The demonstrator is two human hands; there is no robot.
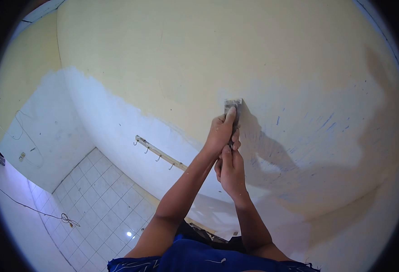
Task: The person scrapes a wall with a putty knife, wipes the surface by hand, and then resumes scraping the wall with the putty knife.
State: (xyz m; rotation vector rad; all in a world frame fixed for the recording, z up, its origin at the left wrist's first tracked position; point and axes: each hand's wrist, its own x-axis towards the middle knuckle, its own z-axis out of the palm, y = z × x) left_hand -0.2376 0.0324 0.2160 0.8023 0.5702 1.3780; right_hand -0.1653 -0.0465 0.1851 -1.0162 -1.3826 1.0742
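A scraper (231, 102) with a flat, stained blade stands with its front edge at the wall, near the middle of the head view. My left hand (220, 134) is closed around it, the thumb stretched along the blade. Just below, my right hand (232, 174) is closed on the lower end, which my fingers mostly hide. The wall (186, 59) is cream above and whitish lower down. Blue streaks and patchy marks (317, 131) spread over it to the right of the blade.
A wooden rail with metal hooks (158, 152) runs along the wall left of my arms. Pale floor tiles (95, 195) lie at lower left. A loose cable (66, 219) hangs at far left, and an outlet (22, 156) sits on the side wall.
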